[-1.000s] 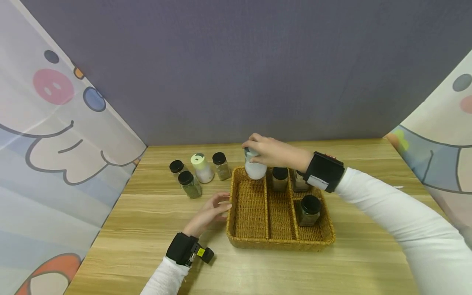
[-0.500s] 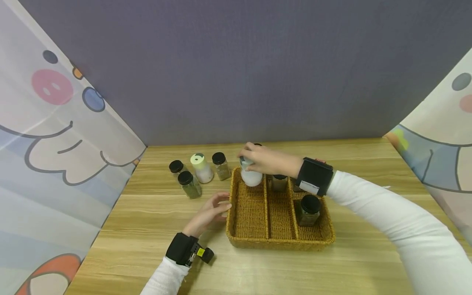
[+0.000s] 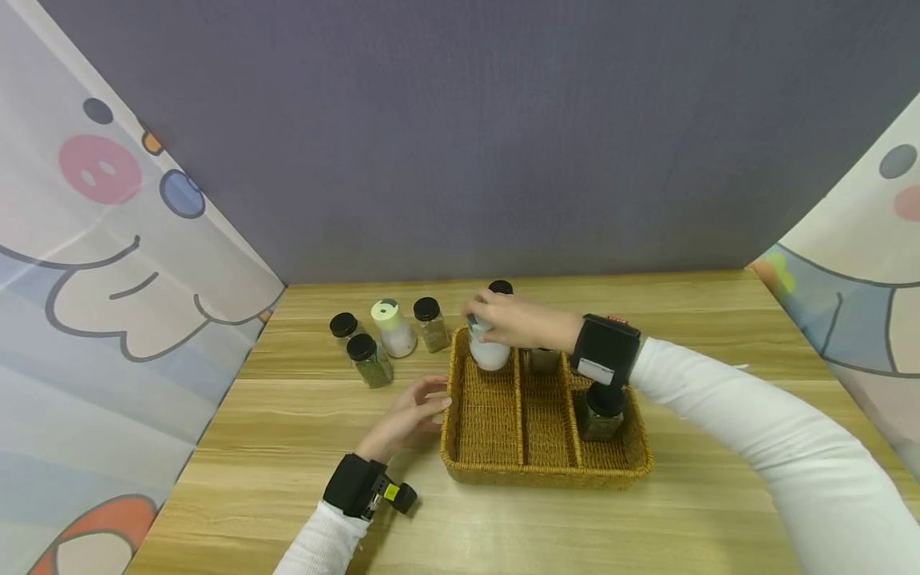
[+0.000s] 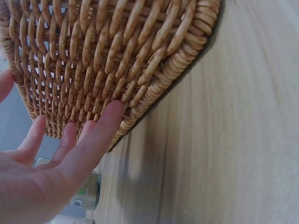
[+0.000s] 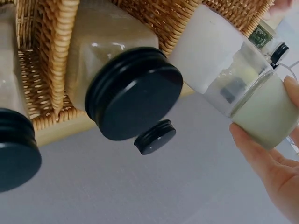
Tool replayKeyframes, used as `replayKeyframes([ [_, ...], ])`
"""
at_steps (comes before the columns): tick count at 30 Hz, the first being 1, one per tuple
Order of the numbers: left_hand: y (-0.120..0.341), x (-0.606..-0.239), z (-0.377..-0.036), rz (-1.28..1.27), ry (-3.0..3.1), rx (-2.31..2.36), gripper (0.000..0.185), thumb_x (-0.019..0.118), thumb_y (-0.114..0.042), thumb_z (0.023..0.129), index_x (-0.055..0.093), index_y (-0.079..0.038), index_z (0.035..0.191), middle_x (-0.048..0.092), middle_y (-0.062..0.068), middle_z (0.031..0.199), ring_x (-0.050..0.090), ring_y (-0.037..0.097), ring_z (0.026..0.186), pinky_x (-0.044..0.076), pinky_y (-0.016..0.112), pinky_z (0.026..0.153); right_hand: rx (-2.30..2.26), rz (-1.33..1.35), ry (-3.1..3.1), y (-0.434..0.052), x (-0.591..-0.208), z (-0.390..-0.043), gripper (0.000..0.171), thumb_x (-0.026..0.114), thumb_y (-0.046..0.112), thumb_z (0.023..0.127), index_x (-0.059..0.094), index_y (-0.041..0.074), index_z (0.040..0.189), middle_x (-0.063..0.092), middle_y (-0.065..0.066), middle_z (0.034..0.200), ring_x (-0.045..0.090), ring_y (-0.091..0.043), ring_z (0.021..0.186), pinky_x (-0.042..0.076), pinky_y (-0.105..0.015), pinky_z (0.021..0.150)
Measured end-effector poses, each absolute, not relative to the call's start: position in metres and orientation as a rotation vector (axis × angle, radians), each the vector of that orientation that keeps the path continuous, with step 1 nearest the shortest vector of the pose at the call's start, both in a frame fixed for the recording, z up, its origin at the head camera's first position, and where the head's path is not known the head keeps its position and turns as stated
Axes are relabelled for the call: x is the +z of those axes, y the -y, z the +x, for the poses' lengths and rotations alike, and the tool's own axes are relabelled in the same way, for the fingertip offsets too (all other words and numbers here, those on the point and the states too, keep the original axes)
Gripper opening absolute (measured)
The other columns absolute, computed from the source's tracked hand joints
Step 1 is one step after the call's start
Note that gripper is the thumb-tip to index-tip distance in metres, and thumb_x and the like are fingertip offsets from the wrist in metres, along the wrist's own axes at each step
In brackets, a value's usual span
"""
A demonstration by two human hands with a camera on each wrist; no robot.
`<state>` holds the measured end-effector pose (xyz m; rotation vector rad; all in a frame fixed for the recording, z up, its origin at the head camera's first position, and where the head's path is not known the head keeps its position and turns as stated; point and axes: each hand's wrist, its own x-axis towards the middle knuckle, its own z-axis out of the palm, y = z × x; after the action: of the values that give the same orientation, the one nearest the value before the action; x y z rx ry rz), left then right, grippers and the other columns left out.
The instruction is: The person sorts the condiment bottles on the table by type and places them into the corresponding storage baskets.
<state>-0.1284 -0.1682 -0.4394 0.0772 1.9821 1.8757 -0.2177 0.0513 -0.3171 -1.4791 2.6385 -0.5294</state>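
My right hand [image 3: 496, 319] grips a jar [image 3: 490, 356] with white contents by its pale green lid [image 5: 268, 109]. The jar is at the back of the left compartment of a woven basket [image 3: 491, 423], tilted in the head view. My left hand [image 3: 406, 415] touches the basket's left outer wall, its fingers [image 4: 88, 144] spread and nearly straight against the weave. A black-lidded jar [image 5: 131, 93] stands in the middle compartment, beside the gripped one. Another black-lidded jar [image 3: 602, 415] occupies the front right section; a further jar [image 5: 16, 149] behind it is hidden by my wrist in the head view.
Left of the basket stand several jars: two black-lidded ones with green contents [image 3: 372, 366] and dark lid [image 3: 345, 323], a pale-green-lidded one [image 3: 395, 331], and a black-lidded one [image 3: 431, 326]. Another black lid [image 3: 501, 287] shows behind the basket. A grey wall [image 3: 503, 160] backs the table.
My right hand has moved slightly left and toward me, lowering the green-lidded jar into the left compartment. The black lid behind the basket has come into sight. My left hand has stayed put.
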Motion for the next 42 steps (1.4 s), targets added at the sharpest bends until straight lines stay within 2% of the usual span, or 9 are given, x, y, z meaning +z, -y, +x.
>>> replayKeyframes([
  [15,0.168,-0.441,-0.129,0.065,-1.974,1.889,0.049,0.057,-0.013,0.085,0.034,-0.001,0.126,0.034,0.020,0.131,0.045,0.032,0.110,0.047,0.045,0.081,-0.453,-1.445,-2.628,-0.047,-0.333,-0.217,0.038,0.065,0.012,0.079,0.050,0.002,0.112,0.049,-0.013,0.104,0.055,-0.025,0.091,0.051,-0.028,0.075],
  [26,0.169,-0.442,-0.128,0.063,-1.983,1.888,0.048,0.056,-0.013,0.085,0.034,0.000,0.126,0.033,0.020,0.131,0.044,0.031,0.110,0.047,0.045,0.080,-0.384,-1.518,-2.658,-0.045,-0.342,-0.219,0.039,0.068,0.011,0.076,0.052,0.000,0.109,0.049,-0.014,0.102,0.055,-0.025,0.090,0.050,-0.027,0.077],
  [42,0.169,-0.442,-0.128,0.058,-1.963,1.904,0.048,0.056,-0.013,0.086,0.034,0.000,0.126,0.033,0.019,0.131,0.046,0.029,0.108,0.048,0.044,0.080,-0.314,-1.457,-2.633,-0.042,-0.345,-0.218,0.038,0.067,0.013,0.078,0.050,0.000,0.109,0.048,-0.016,0.102,0.056,-0.023,0.085,0.051,-0.026,0.073],
])
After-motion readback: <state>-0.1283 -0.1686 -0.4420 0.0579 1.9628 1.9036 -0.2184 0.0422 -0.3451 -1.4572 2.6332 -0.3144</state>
